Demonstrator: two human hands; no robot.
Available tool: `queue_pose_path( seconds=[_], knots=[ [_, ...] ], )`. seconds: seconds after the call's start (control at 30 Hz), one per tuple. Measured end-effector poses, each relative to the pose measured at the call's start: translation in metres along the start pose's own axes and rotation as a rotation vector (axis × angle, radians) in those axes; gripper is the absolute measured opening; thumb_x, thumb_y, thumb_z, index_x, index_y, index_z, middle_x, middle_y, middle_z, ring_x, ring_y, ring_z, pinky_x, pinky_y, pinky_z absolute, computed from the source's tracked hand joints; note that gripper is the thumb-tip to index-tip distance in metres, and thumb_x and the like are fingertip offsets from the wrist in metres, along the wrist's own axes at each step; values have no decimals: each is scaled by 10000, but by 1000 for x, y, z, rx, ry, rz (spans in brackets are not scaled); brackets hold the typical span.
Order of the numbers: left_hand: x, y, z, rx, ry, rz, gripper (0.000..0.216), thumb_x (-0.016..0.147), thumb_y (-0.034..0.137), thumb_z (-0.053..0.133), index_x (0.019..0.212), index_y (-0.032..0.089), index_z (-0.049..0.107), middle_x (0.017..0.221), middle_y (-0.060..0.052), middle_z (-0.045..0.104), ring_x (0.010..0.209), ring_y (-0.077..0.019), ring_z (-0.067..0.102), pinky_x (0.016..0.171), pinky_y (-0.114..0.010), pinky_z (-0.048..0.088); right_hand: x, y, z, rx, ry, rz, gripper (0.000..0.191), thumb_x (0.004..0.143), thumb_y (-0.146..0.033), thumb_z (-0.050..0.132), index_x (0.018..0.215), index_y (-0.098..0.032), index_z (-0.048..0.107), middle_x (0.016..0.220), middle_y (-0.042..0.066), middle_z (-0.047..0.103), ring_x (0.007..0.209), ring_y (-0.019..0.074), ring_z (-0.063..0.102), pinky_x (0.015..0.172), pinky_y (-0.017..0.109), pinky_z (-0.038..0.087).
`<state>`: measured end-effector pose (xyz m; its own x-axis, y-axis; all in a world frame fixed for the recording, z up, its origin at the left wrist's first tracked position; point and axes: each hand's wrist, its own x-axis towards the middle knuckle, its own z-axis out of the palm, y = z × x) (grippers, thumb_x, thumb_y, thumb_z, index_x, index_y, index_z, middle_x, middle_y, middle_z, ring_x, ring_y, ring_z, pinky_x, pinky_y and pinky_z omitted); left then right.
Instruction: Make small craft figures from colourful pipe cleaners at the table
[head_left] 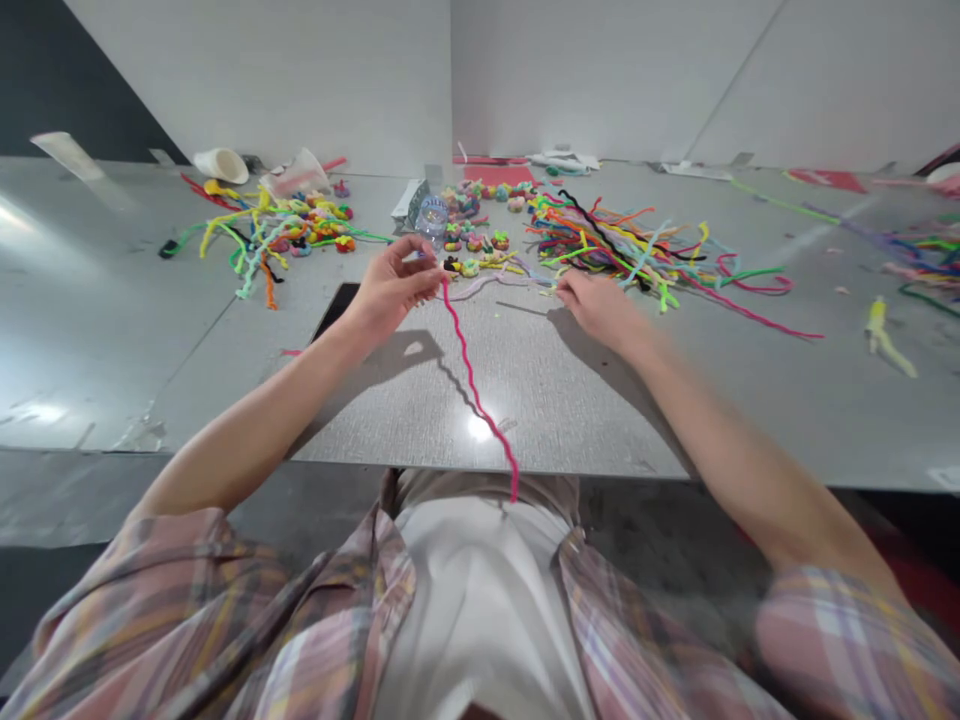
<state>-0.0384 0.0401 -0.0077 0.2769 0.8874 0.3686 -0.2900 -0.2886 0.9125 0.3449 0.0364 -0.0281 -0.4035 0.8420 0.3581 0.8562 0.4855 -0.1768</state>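
Observation:
My left hand [399,287] pinches one end of a bright pink pipe cleaner [470,372] between thumb and fingers. Slightly wavy, the stem hangs toward me, its lower end past the table's front edge. My right hand [596,308] is closed, fingertips down at the near left side of a heap of mixed-colour pipe cleaners [600,240]. A pale lavender pipe cleaner [487,282] runs between the two hands; whether the right fingers grip it is hidden. Small twisted colourful pieces [476,242] lie in rows just beyond my hands.
A tangle of colourful pipe cleaners [300,220] lies at the left, near tipped white cups [220,165]. A clear bottle [432,220] stands behind my left hand. A dark flat object [336,308] lies under my left wrist. More stems [926,255] are far right; grey panels [600,80] stand behind.

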Motion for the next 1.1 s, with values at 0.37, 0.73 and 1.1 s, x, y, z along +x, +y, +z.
queue_pose_path(
  seconds=[0.37, 0.73, 1.1],
  knots=[
    [-29, -14, 40, 507, -80, 231, 188, 916, 295, 918, 946, 194, 761, 930, -31, 790, 868, -144, 727, 796, -292, 553, -14, -102, 3, 168, -4, -219, 397, 1189, -391, 436, 1223, -184, 772, 1261, 174, 828, 1110, 321, 745, 913, 416, 493],
    [-41, -24, 50, 475, -177, 161, 164, 953, 294, 861, 1022, 209, 738, 924, -7, 793, 873, -153, 777, 820, -297, 613, -19, -134, 2, 34, -173, 8, 533, 1095, -679, 623, 883, -214, 776, 873, 105, 805, 794, 256, 671, 688, 371, 289],
    [-40, -16, 47, 577, -186, 154, 60, 938, 235, 763, 978, 196, 783, 951, -33, 815, 900, -163, 765, 806, -295, 605, -21, -125, 5, 246, -142, -48, 524, 1145, -569, 505, 794, -218, 673, 687, 29, 608, 656, 181, 462, 681, 365, 249]
  ],
)
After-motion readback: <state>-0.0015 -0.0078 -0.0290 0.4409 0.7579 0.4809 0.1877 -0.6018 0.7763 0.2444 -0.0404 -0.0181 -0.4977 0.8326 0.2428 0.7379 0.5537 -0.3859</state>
